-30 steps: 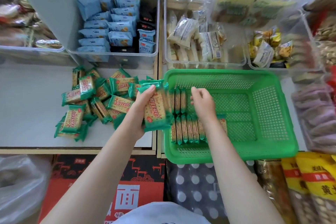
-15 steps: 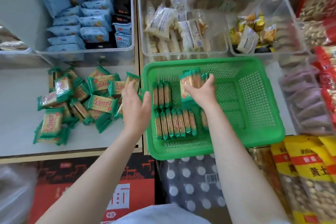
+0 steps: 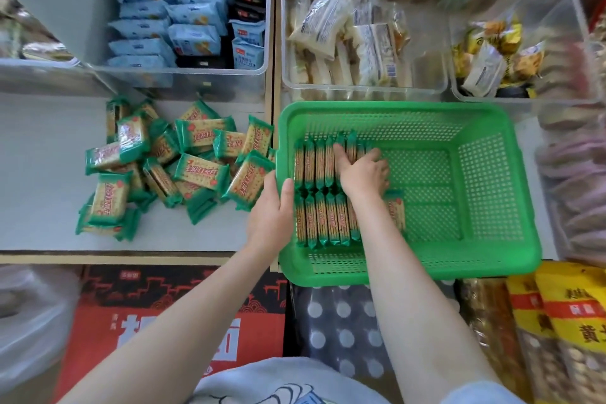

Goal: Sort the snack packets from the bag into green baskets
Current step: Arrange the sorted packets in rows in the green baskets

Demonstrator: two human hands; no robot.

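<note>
- The basket (image 3: 485, 154) is set on the shelf (image 3: 39, 154), with two rows of packets (image 3: 319, 223) stood on edge along its left side.
- The basket's left rim is gripped by the left hand (image 3: 272, 216), thumb inside.
- The right hand (image 3: 364, 170) is laid on the rear row, fingers loosely spread, nothing grasped.
- A loose pile of packets (image 3: 183, 167) is seen on the shelf, just left of the basket.

Back left bin (image 3: 262, 43): blue packets (image 3: 193, 15)
Back middle bin (image 3: 364, 92): white-wrapped snacks (image 3: 319, 21)
Below desk (image 3: 39, 147): red carton (image 3: 177, 321), yellow bags (image 3: 564, 321)
</note>
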